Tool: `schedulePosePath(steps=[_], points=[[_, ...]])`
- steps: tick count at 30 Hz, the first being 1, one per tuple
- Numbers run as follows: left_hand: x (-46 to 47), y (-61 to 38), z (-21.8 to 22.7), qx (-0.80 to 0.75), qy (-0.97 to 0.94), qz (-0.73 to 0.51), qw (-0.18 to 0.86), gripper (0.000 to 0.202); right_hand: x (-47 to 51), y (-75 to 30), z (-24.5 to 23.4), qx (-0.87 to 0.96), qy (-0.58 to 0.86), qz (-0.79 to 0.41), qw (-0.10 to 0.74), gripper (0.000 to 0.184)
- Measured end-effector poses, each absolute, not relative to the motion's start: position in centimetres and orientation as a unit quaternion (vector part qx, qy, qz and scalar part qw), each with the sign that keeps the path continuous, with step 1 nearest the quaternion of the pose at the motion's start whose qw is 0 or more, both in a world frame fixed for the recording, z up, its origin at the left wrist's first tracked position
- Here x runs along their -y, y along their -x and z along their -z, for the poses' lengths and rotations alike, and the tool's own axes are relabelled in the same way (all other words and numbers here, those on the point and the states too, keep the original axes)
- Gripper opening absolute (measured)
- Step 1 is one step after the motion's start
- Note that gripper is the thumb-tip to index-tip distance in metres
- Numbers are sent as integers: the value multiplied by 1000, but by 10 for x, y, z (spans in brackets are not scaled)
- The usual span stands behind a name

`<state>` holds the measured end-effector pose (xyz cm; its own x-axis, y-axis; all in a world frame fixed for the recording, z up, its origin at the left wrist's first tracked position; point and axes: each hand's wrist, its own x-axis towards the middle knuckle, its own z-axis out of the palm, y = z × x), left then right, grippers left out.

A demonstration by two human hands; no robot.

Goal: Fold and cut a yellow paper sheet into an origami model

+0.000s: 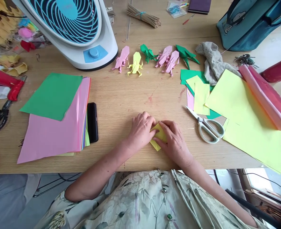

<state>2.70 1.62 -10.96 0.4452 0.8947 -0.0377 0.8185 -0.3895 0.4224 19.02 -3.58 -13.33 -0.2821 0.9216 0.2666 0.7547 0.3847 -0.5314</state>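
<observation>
A small folded piece of yellow paper lies on the wooden table near its front edge. My left hand presses down on its left side with curled fingers. My right hand covers its right side, fingers pinched onto the fold. Only the middle and lower corner of the paper show between the hands.
Several folded paper figures, pink, yellow and green, line up at the back. White-handled scissors lie to the right beside yellow sheets. A stack of coloured paper and a black phone sit left. A fan stands behind.
</observation>
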Motion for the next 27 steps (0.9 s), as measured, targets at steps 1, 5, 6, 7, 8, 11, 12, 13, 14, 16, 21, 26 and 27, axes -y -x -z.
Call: schedulePosePath(steps=[1,5,6,7,8,11,12,13,14,16,21,26,27], points=[[-16,-28,110,-513,-829,-98,198,10,36,-191,134,779,540,-154,281,53],[-15,-28,109,-514,-822,-112,217,12,35,-193,136,756,578,-129,277,55],[-15,-28,108,-515,-820,-112,224,16,35,-193,136,753,588,-122,270,53],[-16,-27,107,-516,-818,-110,229,19,35,-194,136,750,595,-116,264,51],[-16,-27,106,-515,-819,-104,232,19,35,-194,136,747,602,-113,260,49],[-16,-27,103,-507,-823,-95,238,17,35,-195,135,740,612,-113,255,46],[-16,-27,103,-503,-822,-103,245,16,36,-195,135,739,612,-117,257,46],[-16,-27,104,-500,-817,-116,262,16,36,-196,135,735,613,-123,262,45],[-17,-27,104,-497,-806,-134,292,16,36,-196,135,730,613,-135,269,43],[-19,-27,105,-490,-766,-178,376,18,36,-198,135,707,614,-186,296,42],[-29,-24,102,-479,-652,-301,505,19,26,-205,130,572,556,-415,437,56],[-34,-21,103,-460,-575,-359,574,18,8,-202,122,493,537,-549,408,30],[-34,-20,104,-453,-567,-359,587,19,5,-201,122,490,537,-560,396,30]])
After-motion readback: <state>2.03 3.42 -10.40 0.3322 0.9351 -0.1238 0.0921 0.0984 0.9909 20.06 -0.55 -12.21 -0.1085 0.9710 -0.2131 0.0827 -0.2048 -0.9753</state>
